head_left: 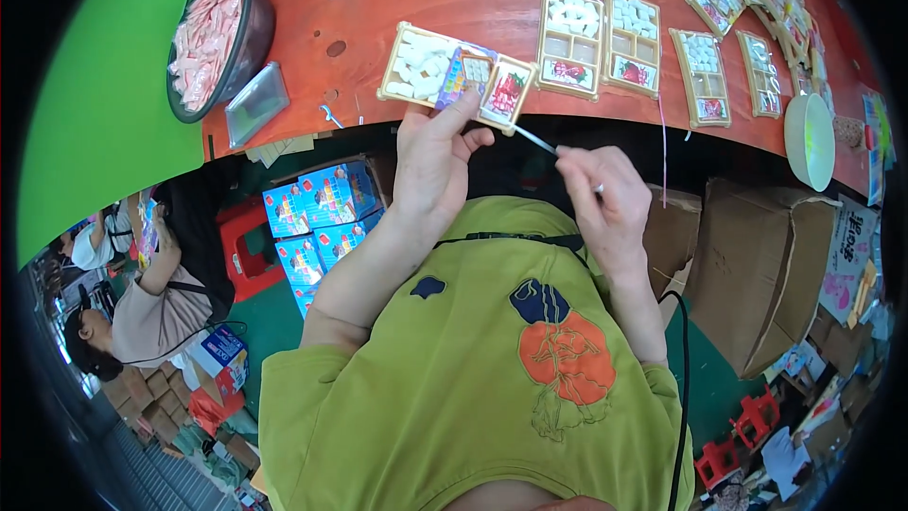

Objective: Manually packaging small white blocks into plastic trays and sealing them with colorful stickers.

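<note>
My left hand grips a beige compartment tray just over the table's near edge, thumb on top. White cube-like pieces fill its left part. A purple printed card crosses its middle, and a red-printed insert fills the right compartment. My right hand is closed around a thin, pale rod-like tool. The tool's far end meets the tray's near right corner; whether it touches cannot be made out.
Similar trays stand on the red table, right of my hands. A black bowl of pink packets and a clear plastic box stand left. A pale green bowl sits right. Cardboard boxes are below; another person sits left.
</note>
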### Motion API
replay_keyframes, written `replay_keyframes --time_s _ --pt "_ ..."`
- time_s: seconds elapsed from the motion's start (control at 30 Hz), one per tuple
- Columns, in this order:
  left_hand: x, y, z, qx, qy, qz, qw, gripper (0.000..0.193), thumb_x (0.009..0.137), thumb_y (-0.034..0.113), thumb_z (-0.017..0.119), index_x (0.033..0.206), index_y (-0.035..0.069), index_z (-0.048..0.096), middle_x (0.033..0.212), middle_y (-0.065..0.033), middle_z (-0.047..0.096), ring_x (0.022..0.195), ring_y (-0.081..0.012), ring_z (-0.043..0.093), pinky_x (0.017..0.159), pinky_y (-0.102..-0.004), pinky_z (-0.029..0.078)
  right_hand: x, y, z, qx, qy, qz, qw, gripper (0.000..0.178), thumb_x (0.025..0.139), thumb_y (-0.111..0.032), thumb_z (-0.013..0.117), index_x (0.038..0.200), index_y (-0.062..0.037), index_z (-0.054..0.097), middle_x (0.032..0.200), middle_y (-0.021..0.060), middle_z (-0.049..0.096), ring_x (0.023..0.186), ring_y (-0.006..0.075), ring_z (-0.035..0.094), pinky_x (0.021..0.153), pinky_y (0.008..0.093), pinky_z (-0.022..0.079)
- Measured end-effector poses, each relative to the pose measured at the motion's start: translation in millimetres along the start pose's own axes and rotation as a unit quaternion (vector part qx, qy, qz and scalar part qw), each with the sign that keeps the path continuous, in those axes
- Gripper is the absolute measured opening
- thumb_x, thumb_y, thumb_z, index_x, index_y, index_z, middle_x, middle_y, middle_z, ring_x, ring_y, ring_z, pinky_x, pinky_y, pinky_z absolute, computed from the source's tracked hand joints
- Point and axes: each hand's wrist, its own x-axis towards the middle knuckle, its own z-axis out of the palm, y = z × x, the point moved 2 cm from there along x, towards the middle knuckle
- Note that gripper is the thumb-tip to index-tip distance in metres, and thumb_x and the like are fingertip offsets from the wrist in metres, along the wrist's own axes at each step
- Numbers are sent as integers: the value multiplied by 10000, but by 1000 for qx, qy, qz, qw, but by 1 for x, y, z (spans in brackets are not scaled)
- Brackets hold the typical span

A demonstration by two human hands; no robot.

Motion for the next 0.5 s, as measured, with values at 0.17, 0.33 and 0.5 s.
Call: replay_keyframes --time_s 0.17,0.33,0.5 --pt "22 0 4 -37 25 -10 999 341 915 111 662 1229 84 534 1091 -40 657 912 -139 645 732 -315 521 -16 6 -8 38 -114 -58 991 130 811 12 721 938 3 697 693 77 588 604 196 545 527 307 408" --pt "25 -12 9 -94 15 -101 990 385 883 94 685 1241 85 545 1152 -28 639 1050 -148 597 930 -370 456 -34 43 -28 20 -118 62 991 69 925 -58 625 922 -5 669 704 70 578 619 168 547 556 285 418" --pt "21 -9 14 -83 -78 -161 980 410 863 65 696 1247 48 552 1191 -58 643 1135 -183 601 1005 -393 460 -45 67 -50 5 -39 178 983 125 968 -83 588 948 10 669 722 28 565 645 86 525 586 237 424"
